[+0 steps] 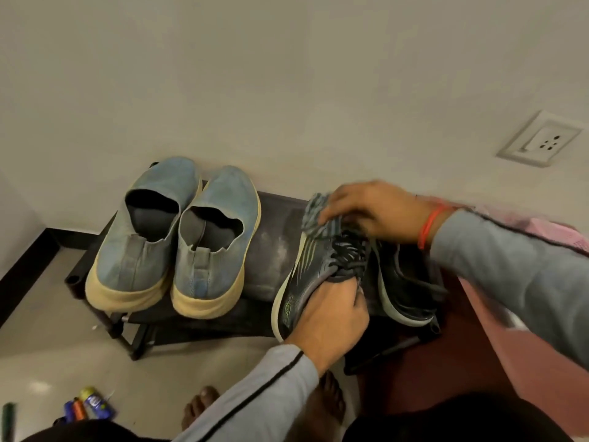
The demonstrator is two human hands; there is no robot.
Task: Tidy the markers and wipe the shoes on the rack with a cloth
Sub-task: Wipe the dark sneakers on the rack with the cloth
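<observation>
Nearest you, low at the left, the markers (87, 406) lie bunched on the floor, well apart from both hands. Your left hand (328, 317) reaches up from below and grips the dark sneaker (306, 282) at its heel collar, fingers (345, 287) curled into the opening, holding it tilted on the front edge of the rack (274, 247). The sneaker's long axis runs away from you, toe toward the wall, so the unwiped length lies between your two hands. Farther out, your right hand (373, 212) comes in from the right, forearm across the second dark shoe (404, 291), and pinches the bunched striped cloth (318, 216) against the toe. That hand is blurred, so I cannot tell its finger spread exactly. I judge the next stroke should draw the cloth back along the upper toward your left hand. Beyond, at left, the blue slip-ons (178, 237) sit side by side, heels toward you.
</observation>
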